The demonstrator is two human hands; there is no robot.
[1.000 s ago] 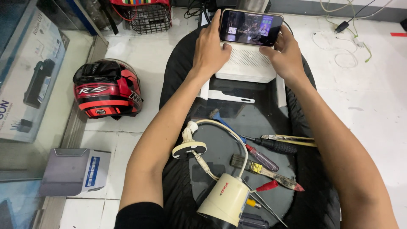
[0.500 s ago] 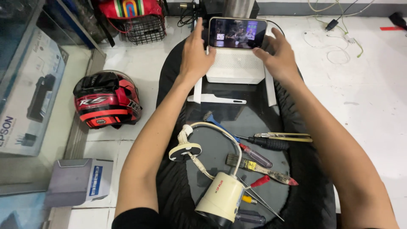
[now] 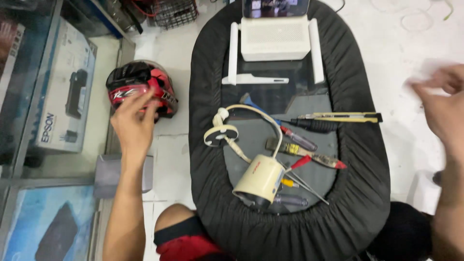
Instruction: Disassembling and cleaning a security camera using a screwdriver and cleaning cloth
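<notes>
My left hand (image 3: pixel 133 121) hangs open over the floor left of the black oval work surface (image 3: pixel 357 203), in front of a red and black helmet (image 3: pixel 140 87). My right hand (image 3: pixel 442 104) is blurred at the right edge, fingers apart, holding nothing. A phone (image 3: pixel 275 7) leans at the top edge against a white router (image 3: pixel 275 38). Below lie a cream hot-air tool (image 3: pixel 258 181) with its coiled cord (image 3: pixel 220 135), a yellow utility knife (image 3: pixel 345 117), screwdrivers (image 3: pixel 297 137), pliers (image 3: pixel 314 157) and tweezers.
A printer box (image 3: pixel 60 92) stands behind glass at the left. A grey box (image 3: pixel 106 176) sits on the tiled floor by my left forearm. A wire basket (image 3: pixel 174 12) is at the top. White cables (image 3: pixel 415 19) lie on the floor at the upper right.
Both hands have let go of the phone and drawn apart, the left toward the helmet, the right to the right edge. The phone now rests at the router.
</notes>
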